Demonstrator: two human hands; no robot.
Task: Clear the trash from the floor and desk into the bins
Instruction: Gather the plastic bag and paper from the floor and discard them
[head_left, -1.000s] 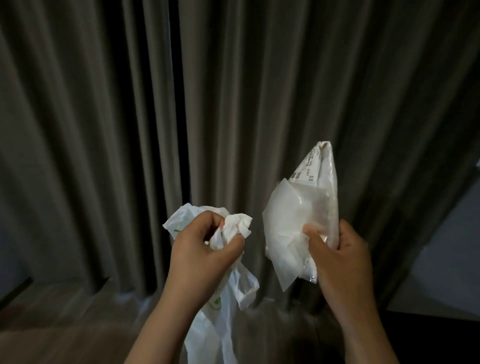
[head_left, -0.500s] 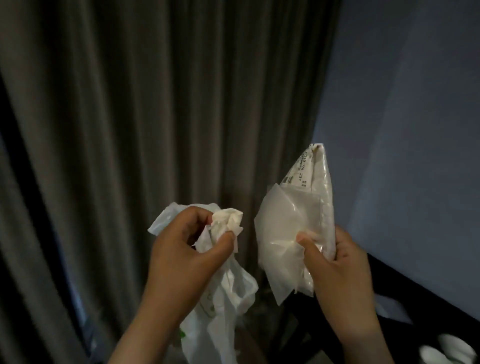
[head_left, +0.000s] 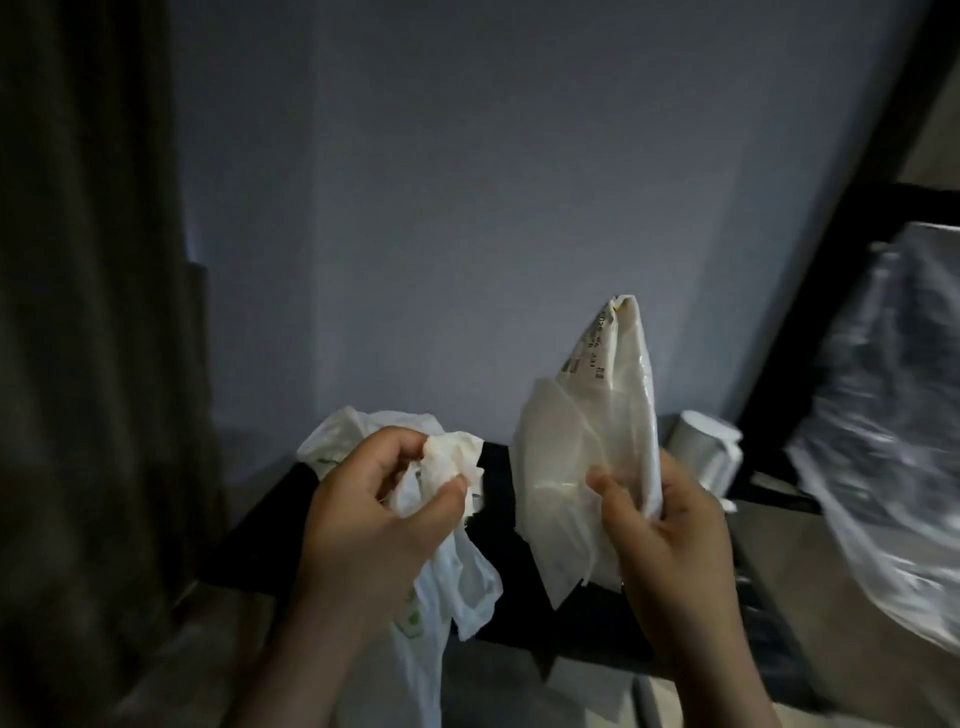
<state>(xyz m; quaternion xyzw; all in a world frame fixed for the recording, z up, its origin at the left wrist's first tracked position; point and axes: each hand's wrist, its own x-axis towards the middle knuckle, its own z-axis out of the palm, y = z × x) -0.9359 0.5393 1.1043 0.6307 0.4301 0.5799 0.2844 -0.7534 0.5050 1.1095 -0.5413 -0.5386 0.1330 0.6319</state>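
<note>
Here, left hand (head_left: 374, 525) grips a white bag (head_left: 470, 584); right hand (head_left: 672, 530) grips wrappers (head_left: 566, 457).

Two hands (head_left: 371, 525) (head_left: 675, 540), one bag (head_left: 470, 587), one wrapper (head_left: 561, 457)

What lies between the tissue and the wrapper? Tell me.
Nothing: the head view shows a bare gap between tissue and wrapper, with only the dark surface behind.

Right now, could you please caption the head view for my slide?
Left hand grips a crumpled white bag; right hand holds a translucent wrapper.
</note>
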